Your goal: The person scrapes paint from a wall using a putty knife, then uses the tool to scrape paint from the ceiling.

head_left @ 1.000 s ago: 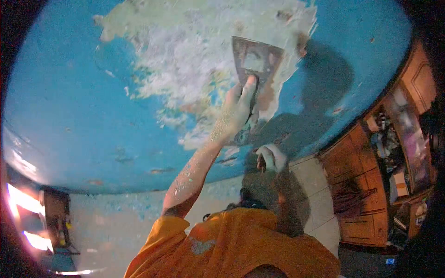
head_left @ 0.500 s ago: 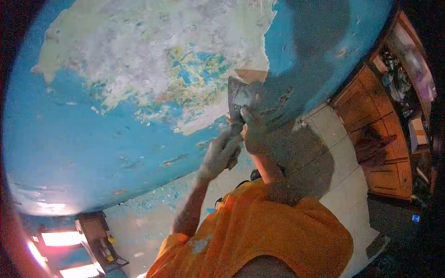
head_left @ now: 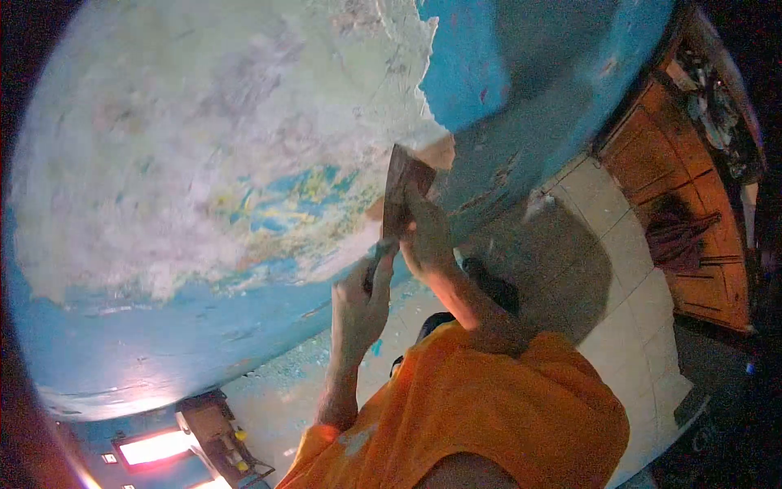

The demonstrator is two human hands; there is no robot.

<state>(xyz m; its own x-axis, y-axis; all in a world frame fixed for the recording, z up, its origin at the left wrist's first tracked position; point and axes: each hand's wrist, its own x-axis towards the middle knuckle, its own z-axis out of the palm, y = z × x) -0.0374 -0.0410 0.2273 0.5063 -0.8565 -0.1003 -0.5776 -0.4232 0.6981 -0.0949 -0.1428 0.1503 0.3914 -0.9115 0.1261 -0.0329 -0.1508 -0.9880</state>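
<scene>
Scraper (head_left: 405, 189) held two-handed against wall (head_left: 122, 359). Left hand (head_left: 358, 303) closed around handle, set low, apparently to supply push. Right hand (head_left: 423, 232) clasps blade base, fingers pressed on blade back, apparently to load edge into paint. Blade tilted shallow to wall. Blade edge sits at boundary between stripped patch (head_left: 204, 147) and blue paint (head_left: 464, 73). Patch pale, chalky, with blue-yellow remnants near its lower margin. Tile floor (head_left: 607, 244) below, speckled along wall base. Wooden cabinet (head_left: 692, 163) at right. Lit opening (head_left: 155, 447) lower left.
</scene>
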